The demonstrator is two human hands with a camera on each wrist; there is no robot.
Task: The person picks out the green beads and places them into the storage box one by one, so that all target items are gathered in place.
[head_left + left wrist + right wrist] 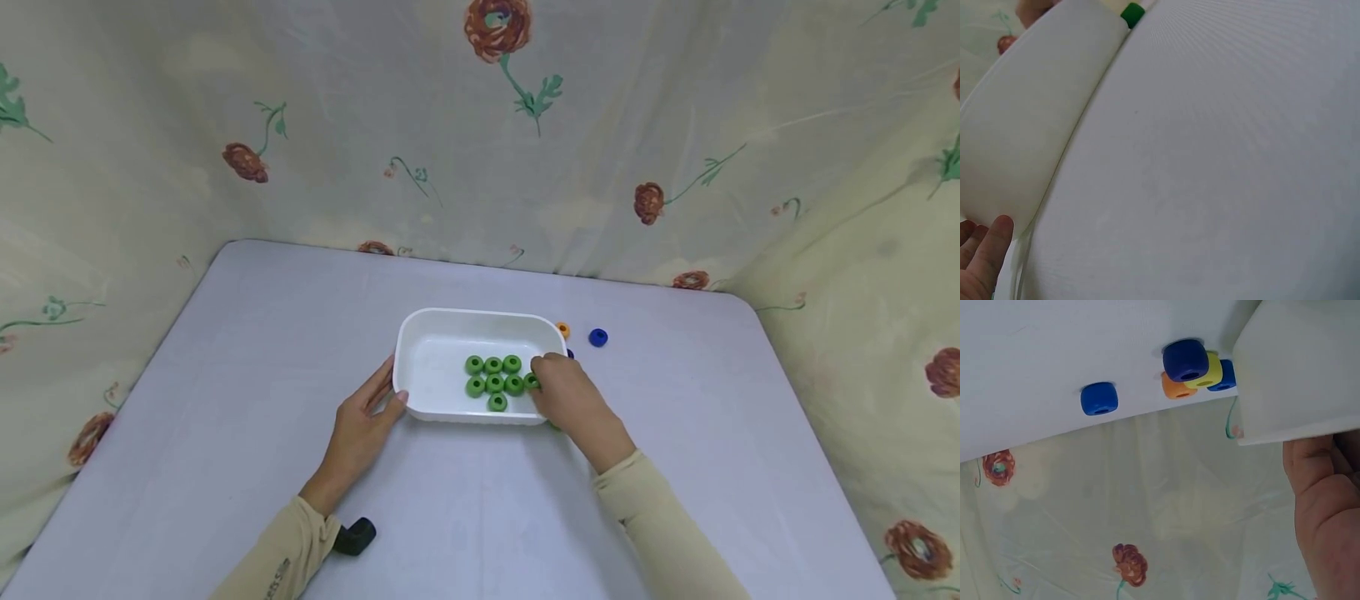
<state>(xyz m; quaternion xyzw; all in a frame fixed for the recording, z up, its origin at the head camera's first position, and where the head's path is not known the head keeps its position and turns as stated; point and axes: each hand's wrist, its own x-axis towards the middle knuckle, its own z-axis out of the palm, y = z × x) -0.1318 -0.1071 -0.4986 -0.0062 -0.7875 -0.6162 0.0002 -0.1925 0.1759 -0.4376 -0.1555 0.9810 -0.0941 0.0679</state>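
Observation:
A white rectangular tray stands on the table, with several green beads grouped on its floor, holes facing up. My left hand grips the tray's left end, thumb at the front corner of the rim and fingers along the outer wall. In the left wrist view its fingertips lie against the wall. My right hand reaches over the tray's right end, fingers curled down inside. At its fingertips it pinches a green bead, at the right end of a row. Its thumb is mostly hidden.
Beyond the tray's right end lie blue beads, an orange bead and a yellow bead. A green bead shows outside the tray's front right corner. A black object is by the left sleeve. Flowered cloth hangs behind the table.

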